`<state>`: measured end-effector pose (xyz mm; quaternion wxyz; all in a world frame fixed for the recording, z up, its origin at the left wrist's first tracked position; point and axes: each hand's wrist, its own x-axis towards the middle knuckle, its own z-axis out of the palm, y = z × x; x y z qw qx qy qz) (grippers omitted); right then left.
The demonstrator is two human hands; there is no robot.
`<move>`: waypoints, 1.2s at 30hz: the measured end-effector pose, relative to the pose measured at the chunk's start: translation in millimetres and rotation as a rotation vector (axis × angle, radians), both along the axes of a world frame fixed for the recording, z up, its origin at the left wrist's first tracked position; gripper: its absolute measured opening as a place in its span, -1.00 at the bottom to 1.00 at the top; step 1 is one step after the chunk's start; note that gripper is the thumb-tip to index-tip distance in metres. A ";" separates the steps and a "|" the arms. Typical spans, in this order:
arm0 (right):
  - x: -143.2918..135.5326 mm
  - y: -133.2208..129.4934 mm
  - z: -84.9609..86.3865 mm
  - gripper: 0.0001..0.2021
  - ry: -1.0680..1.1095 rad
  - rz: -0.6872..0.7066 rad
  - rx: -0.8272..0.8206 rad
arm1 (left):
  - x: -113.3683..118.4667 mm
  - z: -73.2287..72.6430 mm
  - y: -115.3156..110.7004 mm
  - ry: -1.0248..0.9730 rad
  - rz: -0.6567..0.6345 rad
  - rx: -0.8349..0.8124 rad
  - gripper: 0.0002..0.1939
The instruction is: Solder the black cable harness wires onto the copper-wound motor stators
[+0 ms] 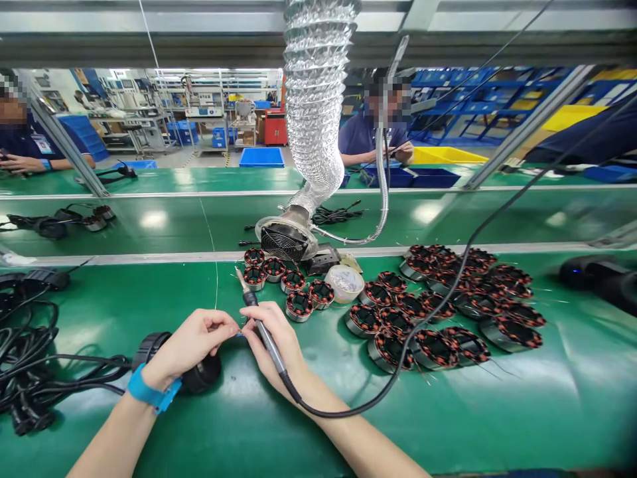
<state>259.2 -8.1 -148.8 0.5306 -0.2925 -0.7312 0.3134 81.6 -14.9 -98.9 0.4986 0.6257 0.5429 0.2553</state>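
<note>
My right hand (279, 345) is closed around a soldering iron (269, 344), whose tip points up and away to the left. Its thumb and finger also come together close to my left hand (199, 338). That hand wears a blue wrist strap (152, 392) and is pinched on a thin wire (239, 333), mostly hidden by the fingertips. Under my left wrist lies a black round housing (205, 375), partly covered. A thin strand (215, 279) hangs down to just behind my left hand. Beyond the iron's tip stand several copper-wound stators (299, 305).
Many more stators (398, 322) crowd the right side of the green bench (557, 411). A fan-fronted fume duct (284, 240) hangs ahead, beside a round translucent container (344, 284). Black cables (30, 345) heap at left. The iron's cord (448, 292) crosses the right. Co-workers (375, 133) sit opposite.
</note>
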 end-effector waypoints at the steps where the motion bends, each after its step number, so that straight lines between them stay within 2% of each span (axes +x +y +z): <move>1: -1.1 0.3 -1.7 -0.65 -0.004 -0.010 0.007 | -0.2 -1.4 1.4 0.002 0.015 0.001 -0.59; 8: 6.1 9.7 1.2 -0.73 0.033 -0.196 -0.028 | -2.1 -8.4 10.1 -0.042 0.134 -0.014 -0.60; 11: 12.2 12.2 4.0 -0.82 0.110 -0.267 -0.106 | -0.5 -7.8 12.8 -0.023 0.111 -0.041 -0.59; 13: 15.1 11.9 3.9 -0.80 0.166 -0.292 -0.103 | 1.0 -7.5 14.1 -0.008 0.090 -0.053 -0.59; 19: 18.7 6.4 0.3 -0.76 0.163 -0.268 -0.021 | 2.1 -7.1 14.7 0.021 0.099 -0.051 -0.61; 36: 17.4 1.7 5.2 -0.74 0.092 -0.267 0.026 | 3.1 -2.8 12.8 0.018 0.101 -0.035 -0.59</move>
